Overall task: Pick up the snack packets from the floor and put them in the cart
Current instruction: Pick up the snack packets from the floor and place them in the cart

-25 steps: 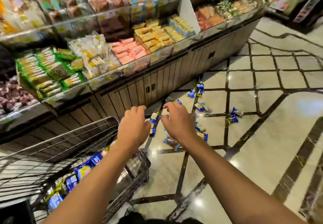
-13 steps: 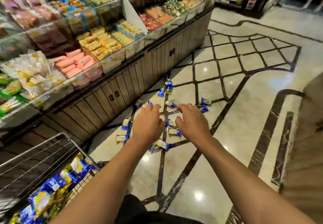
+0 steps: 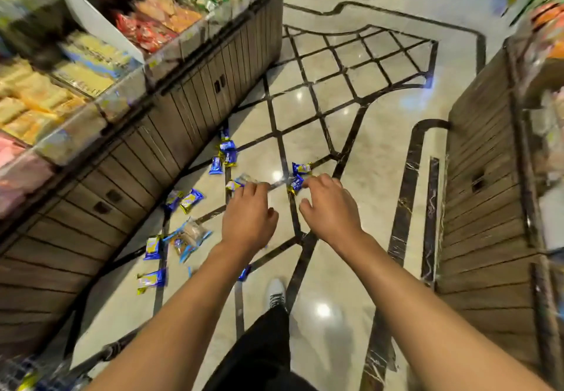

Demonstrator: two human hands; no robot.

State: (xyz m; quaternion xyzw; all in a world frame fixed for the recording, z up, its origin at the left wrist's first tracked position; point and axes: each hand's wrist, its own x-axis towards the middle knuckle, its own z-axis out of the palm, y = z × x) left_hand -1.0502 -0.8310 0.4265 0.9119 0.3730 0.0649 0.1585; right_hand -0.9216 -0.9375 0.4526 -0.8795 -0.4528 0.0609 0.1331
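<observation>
Your left hand and right hand are both stretched out ahead of you, palms down, over the floor. Neither holds anything. The left hand's fingers are loosely curled and close together, with the thumb out to the side. The right hand's fingers are slightly spread and bent downward, the thumb apart from them. From this view you cannot tell whether either hand touches the floor or a packet.

The packets are scattered on the floor along the base of the shelf unit on your left. A blue packet lies just beside your right fingertips, and another sits just beyond it. A yellow-ended packet and a clear wrapper lie at the tips of your left hand. Farther off, a cluster of blue packets lies close to the unit's base. To the left of your left hand are two packets side by side, a clear bag with blue edges, a blue packet beside it, and one more nearer to you. A small blue piece shows just under your left forearm.

The cart is at the bottom left corner, blurred, with blue and yellow packets inside. Your shoe and dark trouser leg show between your arms. A second wooden unit stands on your right.
</observation>
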